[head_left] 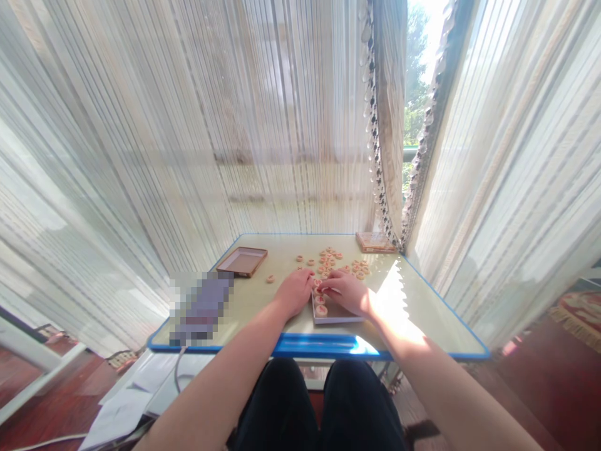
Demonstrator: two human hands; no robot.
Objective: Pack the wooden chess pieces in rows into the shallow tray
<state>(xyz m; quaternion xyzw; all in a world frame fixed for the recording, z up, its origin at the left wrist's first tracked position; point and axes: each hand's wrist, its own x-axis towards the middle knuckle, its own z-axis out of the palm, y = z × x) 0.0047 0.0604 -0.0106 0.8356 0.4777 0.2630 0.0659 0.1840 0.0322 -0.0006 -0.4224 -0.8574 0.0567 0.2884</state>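
A shallow box (334, 315) lies on the table in front of me with a few round wooden game pieces (321, 309) lined along its left side. My left hand (293, 292) rests curled at the box's left edge. My right hand (348, 292) lies over the box, fingers pinched near the top pieces at the box's far-left corner; what they hold is too small to name. Several more round pieces (331, 260) lie scattered on the table just beyond both hands.
The table (422, 313) has a blue rim. An empty brown tray (243, 260) sits at the far left, a flat wooden box (374, 242) at the far right corner. A blurred-out object (203, 307) lies near left. Sheer curtains surround the table.
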